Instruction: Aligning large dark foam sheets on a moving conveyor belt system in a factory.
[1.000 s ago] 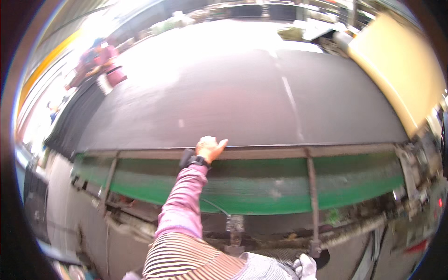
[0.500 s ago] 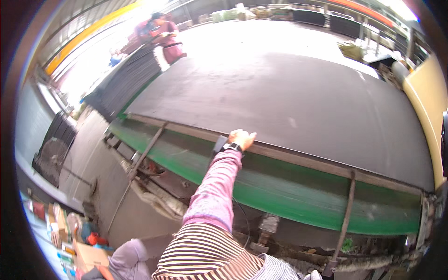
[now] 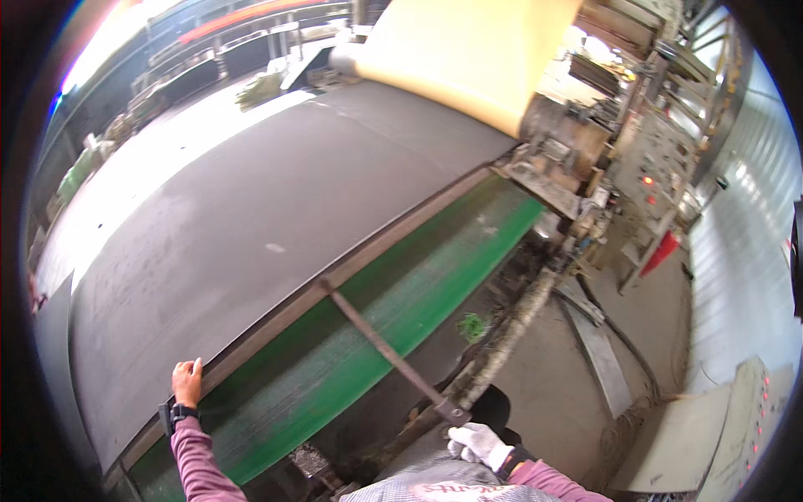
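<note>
My bare left hand [image 3: 187, 381], a dark watch on its wrist, is at the near edge of a wide black sheet [image 3: 251, 197]. Its fingers are bent together over the brown edge strip [image 3: 288, 311] along that sheet. Low in the view, my right hand [image 3: 475, 443] wears a pale glove. Its fingers are curled beside the lower end of a rusty metal bar [image 3: 389, 356]; whether they touch the bar or hold anything is hidden. The bar slants up to the edge strip, across a green belt [image 3: 401, 301] below.
A yellow roll of sheet [image 3: 468, 67] stands over the far end of the black sheet. Machine frames [image 3: 569, 155] with red lights are on the right. A control box [image 3: 703, 435] stands lower right. A pipe [image 3: 510, 335] and a metal plate [image 3: 598, 356] lie low.
The view has swung right, bringing in the machine end and control box. My left hand, at the sheet's edge in both frames, now appears lower left. My gloved right hand shows clearly beside the bar.
</note>
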The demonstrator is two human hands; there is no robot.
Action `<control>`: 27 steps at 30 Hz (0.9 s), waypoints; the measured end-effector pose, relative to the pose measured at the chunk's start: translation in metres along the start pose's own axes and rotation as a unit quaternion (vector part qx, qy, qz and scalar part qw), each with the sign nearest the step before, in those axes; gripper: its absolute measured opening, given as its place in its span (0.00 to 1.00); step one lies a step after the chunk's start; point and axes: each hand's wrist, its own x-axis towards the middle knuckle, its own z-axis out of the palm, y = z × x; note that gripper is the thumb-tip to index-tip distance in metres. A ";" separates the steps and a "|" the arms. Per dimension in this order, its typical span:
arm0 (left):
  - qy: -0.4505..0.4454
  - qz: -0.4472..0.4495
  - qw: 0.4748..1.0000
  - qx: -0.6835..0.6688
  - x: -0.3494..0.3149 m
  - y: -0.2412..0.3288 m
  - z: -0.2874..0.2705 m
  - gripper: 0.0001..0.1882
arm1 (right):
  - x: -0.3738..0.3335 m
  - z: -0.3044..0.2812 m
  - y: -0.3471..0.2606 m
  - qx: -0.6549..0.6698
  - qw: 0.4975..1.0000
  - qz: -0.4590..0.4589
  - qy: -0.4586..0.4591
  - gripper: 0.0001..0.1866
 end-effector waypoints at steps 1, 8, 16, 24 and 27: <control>-0.015 -0.015 1.000 -0.004 0.005 0.021 0.003 0.18 | -0.001 -0.002 0.000 0.021 1.000 0.003 -0.006 0.11; -0.037 0.019 0.997 0.061 0.029 0.168 0.015 0.24 | 0.000 -0.006 -0.002 0.046 0.999 0.009 -0.022 0.09; -0.067 0.060 0.994 0.057 0.080 0.281 0.061 0.32 | 0.004 -0.010 -0.007 0.049 0.998 0.037 -0.026 0.09; -0.169 0.090 0.981 -0.027 0.127 0.378 0.094 0.35 | -0.005 0.000 -0.019 0.024 1.000 0.016 0.006 0.11; -0.234 0.152 0.926 -0.253 0.127 0.364 0.110 0.25 | -0.003 0.000 -0.018 -0.058 0.998 0.021 0.008 0.14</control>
